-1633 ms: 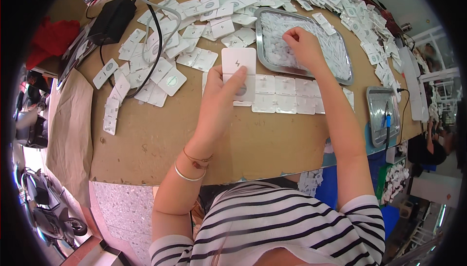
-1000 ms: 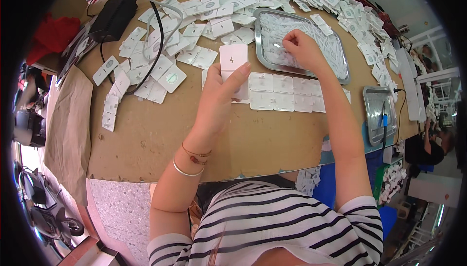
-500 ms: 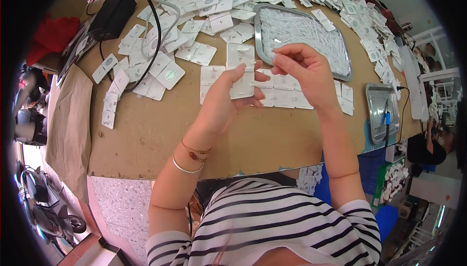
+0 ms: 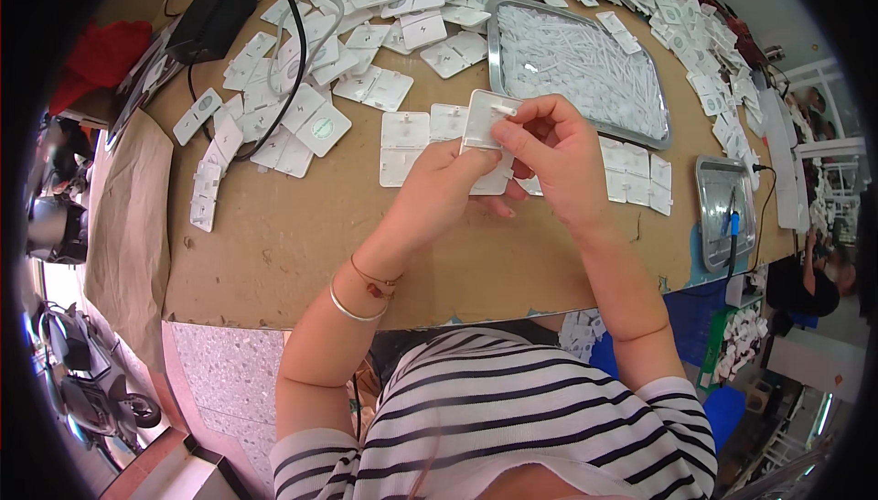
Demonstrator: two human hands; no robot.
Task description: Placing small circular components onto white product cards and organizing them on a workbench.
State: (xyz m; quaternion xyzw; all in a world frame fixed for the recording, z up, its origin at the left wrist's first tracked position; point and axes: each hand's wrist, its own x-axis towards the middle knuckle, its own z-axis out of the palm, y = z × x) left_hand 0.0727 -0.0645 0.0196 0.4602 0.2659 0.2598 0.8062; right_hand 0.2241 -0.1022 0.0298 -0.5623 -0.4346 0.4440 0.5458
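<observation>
The left hand [image 4: 439,193] holds a white square plate [image 4: 483,134] upright above the worktop [image 4: 293,244], its grip pinched on the plate's lower edge. The right hand [image 4: 553,157] has its grip pressed together on a small white pin [image 4: 502,110], its tip at the plate's top face. The step in hand looks like seating the pin into the plate. The next move likely calls for a steady push while the left hand braces. More pins fill the metal tray [image 4: 494,43] just behind.
</observation>
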